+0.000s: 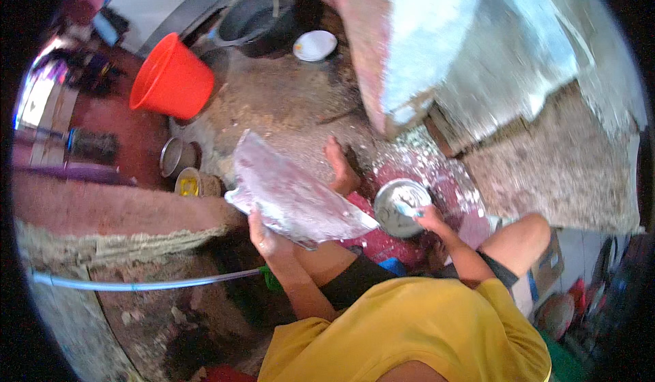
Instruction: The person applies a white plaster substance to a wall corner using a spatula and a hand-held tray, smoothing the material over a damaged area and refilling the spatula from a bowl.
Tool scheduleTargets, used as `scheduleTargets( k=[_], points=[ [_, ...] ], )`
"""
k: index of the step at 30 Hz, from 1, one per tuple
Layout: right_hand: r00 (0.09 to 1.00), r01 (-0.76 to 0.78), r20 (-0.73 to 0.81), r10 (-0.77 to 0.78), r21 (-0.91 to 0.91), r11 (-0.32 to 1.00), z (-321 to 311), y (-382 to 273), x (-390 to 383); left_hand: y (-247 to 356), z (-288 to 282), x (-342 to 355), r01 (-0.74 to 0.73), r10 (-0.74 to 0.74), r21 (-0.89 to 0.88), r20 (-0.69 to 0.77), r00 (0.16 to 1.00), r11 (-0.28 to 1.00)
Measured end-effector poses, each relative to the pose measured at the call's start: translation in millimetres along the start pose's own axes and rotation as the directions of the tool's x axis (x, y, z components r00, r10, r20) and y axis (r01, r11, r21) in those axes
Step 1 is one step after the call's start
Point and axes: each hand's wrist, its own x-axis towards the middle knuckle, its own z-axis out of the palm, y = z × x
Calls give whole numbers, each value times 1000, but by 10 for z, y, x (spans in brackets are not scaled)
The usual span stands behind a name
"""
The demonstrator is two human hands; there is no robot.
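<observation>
My left hand [263, 234] grips the lower edge of a large flat sheet [290, 194], pinkish grey with whitish smears and uneven edges. The sheet is held tilted in front of my left thigh. Over a round metal bowl [396, 226] on the right, my right hand [429, 217] is closed around a small pale blue tool [408, 210], its kind too blurred to make out. Pasty white material [411, 195] lies in the bowl below the tool. My bare foot [339, 167] rests on the floor between sheet and bowl.
White flakes cover a dark red mat [447, 180] around the bowl. Farther off stand an orange bucket [174, 78], a black tub [256, 23] and a white plate [315, 45]. Rough painted wall [443, 47] rises at right. A pale hose [150, 285] crosses at left above a low ledge [123, 211].
</observation>
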Motion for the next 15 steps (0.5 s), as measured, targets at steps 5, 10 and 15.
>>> scheduleTargets(
  k=[5,10,15],
  points=[
    [984,172,-42,-173,-8,985,-24,124,-38,35,-4,-46,18,-18,1,-42,999,1000],
    [835,324,-348,-427,-316,892,-226,-310,-316,323,179,-159,214,-183,836,-139,973,505],
    [984,128,-2,-178,703,699,-932,-1130,-491,-243,364,-15,-228,-294,622,621,726,749]
  ],
)
